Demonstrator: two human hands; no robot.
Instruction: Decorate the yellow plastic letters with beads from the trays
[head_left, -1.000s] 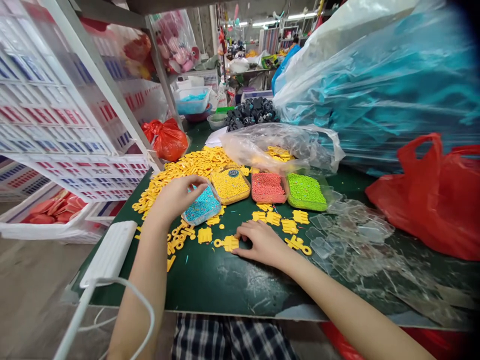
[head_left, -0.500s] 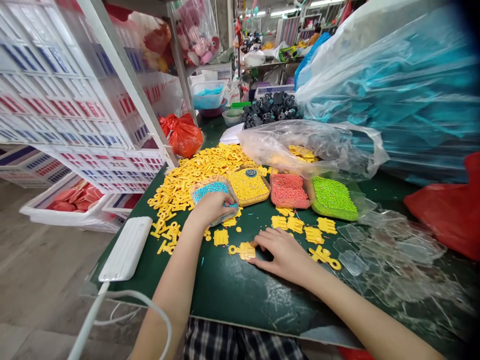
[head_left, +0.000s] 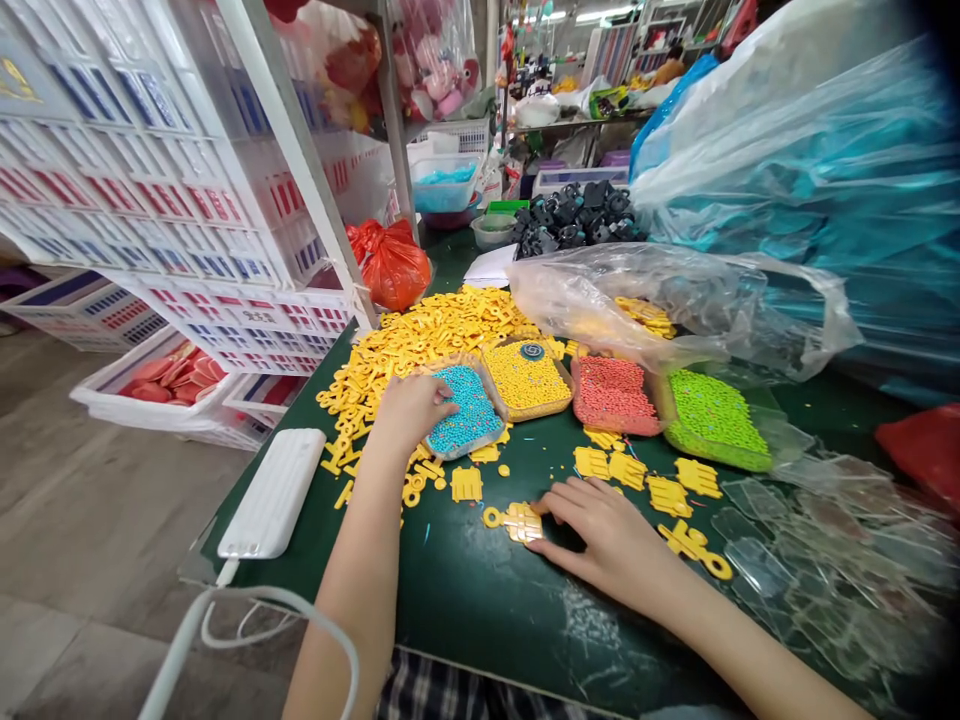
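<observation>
My right hand (head_left: 592, 530) rests on the green table, thumb and fingertips closed on the edges of a small yellow plastic piece (head_left: 523, 522) with a ring at one end. My left hand (head_left: 405, 415) is at the left rim of a clear tray of blue beads (head_left: 466, 410), beside a heap of yellow plastic pieces (head_left: 450, 315). Its fingers are curled in, and whatever they hold is hidden. Further right stand trays of yellow beads (head_left: 529, 380), red beads (head_left: 615, 392) and green beads (head_left: 716, 415). A round dark disc (head_left: 532, 351) lies on the yellow beads.
Loose yellow squarish pieces (head_left: 667, 494) lie in front of the trays. Clear plastic scraps (head_left: 832, 570) cover the right side. A white power bank (head_left: 271, 495) with a cable lies at the left edge. Behind are a plastic bag (head_left: 720, 300), black parts (head_left: 574, 220) and a red bag (head_left: 390, 265).
My left hand has moved from over the blue beads to the tray's left side, uncovering the beads. My right hand still holds the yellow piece. The view has shifted slightly left.
</observation>
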